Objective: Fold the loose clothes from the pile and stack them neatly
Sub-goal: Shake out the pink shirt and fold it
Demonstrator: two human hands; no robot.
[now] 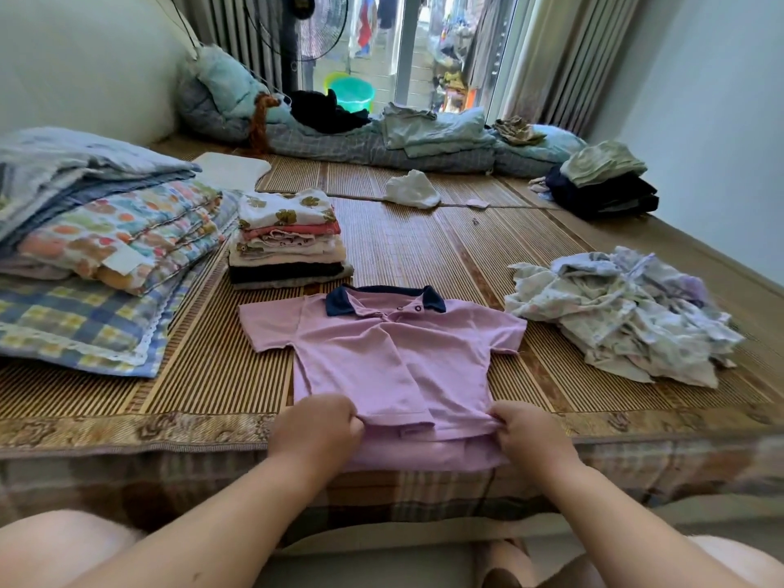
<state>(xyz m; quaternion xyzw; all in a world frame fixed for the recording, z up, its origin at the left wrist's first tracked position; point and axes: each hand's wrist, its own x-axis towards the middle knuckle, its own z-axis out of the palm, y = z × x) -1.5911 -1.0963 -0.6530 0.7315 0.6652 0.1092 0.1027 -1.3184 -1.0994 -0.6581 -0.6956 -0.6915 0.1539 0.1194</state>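
Observation:
A small pink polo shirt (382, 354) with a navy collar lies flat, front up, on the bamboo mat (424, 248), its hem hanging over the bed's near edge. My left hand (316, 426) pinches the hem at the left corner. My right hand (532, 435) pinches it at the right corner. A neat stack of folded clothes (288, 244) stands just behind the shirt, to the left. The loose pile of pale floral clothes (619, 316) lies to the right.
Folded quilts and a checked pillow (93, 265) fill the left side. A white garment (413, 189) lies mid-mat. Dark and green folded clothes (602, 184) sit at the far right. Bedding (382, 142) runs along the back before a fan and window.

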